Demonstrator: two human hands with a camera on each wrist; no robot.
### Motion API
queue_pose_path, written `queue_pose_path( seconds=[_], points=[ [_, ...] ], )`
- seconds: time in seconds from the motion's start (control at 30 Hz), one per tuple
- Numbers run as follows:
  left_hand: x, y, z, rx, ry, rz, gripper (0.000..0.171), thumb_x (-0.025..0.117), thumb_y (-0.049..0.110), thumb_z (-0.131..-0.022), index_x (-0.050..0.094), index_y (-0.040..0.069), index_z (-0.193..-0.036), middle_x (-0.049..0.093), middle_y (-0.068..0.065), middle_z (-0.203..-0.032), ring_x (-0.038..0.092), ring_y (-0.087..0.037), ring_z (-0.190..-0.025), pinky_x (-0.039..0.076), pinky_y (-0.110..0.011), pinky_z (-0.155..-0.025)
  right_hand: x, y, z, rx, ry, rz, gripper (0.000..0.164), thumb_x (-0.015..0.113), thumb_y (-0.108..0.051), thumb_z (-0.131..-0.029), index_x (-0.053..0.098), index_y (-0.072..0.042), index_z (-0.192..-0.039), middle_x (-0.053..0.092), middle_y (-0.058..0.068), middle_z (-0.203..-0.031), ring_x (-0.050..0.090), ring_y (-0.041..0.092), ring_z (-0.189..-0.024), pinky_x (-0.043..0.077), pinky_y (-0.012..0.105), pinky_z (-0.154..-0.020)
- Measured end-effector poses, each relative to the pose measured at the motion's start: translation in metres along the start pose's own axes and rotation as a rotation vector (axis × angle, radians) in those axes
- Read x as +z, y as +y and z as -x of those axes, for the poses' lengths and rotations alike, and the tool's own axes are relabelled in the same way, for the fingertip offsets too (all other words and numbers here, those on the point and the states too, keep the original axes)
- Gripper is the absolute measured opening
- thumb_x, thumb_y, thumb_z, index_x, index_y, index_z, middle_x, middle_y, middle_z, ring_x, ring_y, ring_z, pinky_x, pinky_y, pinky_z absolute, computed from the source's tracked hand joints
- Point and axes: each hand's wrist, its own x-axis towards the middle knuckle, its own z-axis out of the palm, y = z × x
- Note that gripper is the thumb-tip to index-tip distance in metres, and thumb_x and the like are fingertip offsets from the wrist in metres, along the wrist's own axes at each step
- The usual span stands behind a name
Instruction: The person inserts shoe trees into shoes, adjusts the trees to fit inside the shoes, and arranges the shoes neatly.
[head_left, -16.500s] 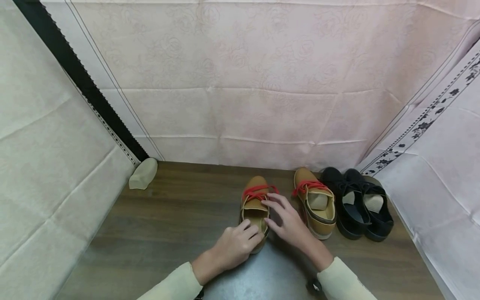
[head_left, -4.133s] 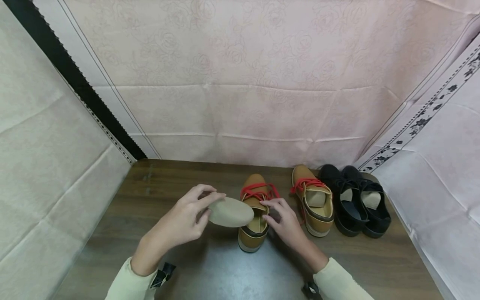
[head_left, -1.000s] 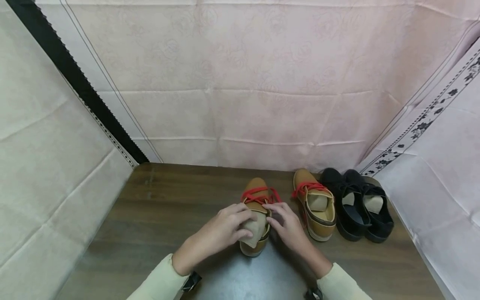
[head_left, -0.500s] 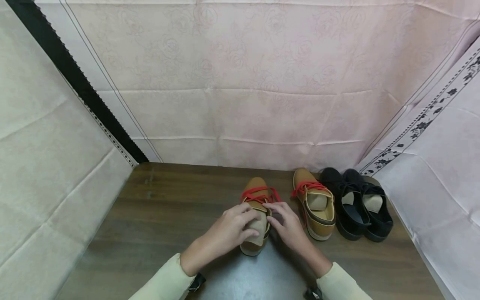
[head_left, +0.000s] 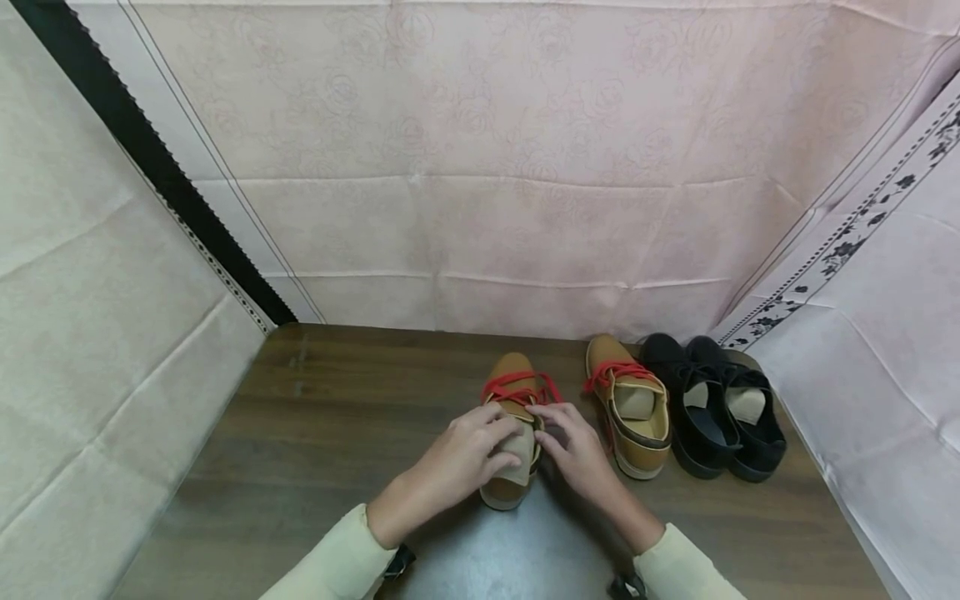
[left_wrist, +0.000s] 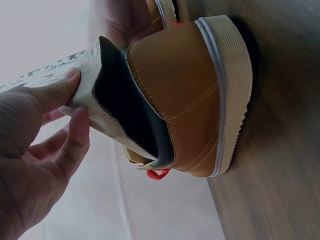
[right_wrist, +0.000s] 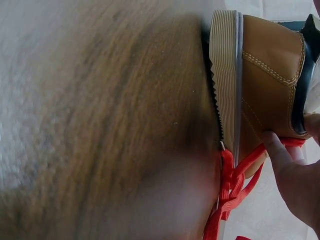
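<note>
A tan shoe with red laces (head_left: 515, 367) stands upright, toe toward the back wall. Into its opening leans a beige, toe-shaped shoe insert (head_left: 516, 454), its front end hidden inside. My left hand (head_left: 468, 450) pinches the rear edge of the insert between thumb and fingers; in the left wrist view that insert (left_wrist: 92, 80) looks like a thin, hollow shell jutting above the collar. With my right hand (head_left: 573, 442) I grip the shoe's right collar near the laces. In the right wrist view, a finger presses the shoe's tan side (right_wrist: 272, 65).
To the right stands a second tan shoe (head_left: 641, 457) with red laces and a beige insert inside. Beyond it is a pair of black shoes (head_left: 701, 454), also with beige inserts. Pale cloth walls (head_left: 480, 233) bound the brown wood-look surface (head_left: 337, 433).
First the insert lay at the far left; then my left hand held it beside the shoe. Now it sits in the opening, slightly deeper than a second ago. My right hand stays on the shoe.
</note>
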Motion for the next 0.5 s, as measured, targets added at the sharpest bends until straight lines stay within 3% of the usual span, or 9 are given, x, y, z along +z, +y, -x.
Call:
queue_pose_path(
  seconds=[0.5],
  points=[
    [0.0056, -0.0062, -0.0094, -0.007, -0.008, -0.048, 0.035, 0.08, 0.032, -0.089, 0.072, 0.013, -0.117, 0.065, 0.0, -0.107, 0.063, -0.012, -0.09, 0.058, -0.027, -0.077, -0.0014, -0.0016, 0.0007, 0.01, 0.0, -0.006, 0.039, 0.072, -0.003, -0.095, 0.07, -0.021, -0.13, 0.063, 0.003, -0.126, 0.066, 0.021, -0.114, 0.059, 0.04, -0.094]
  ],
)
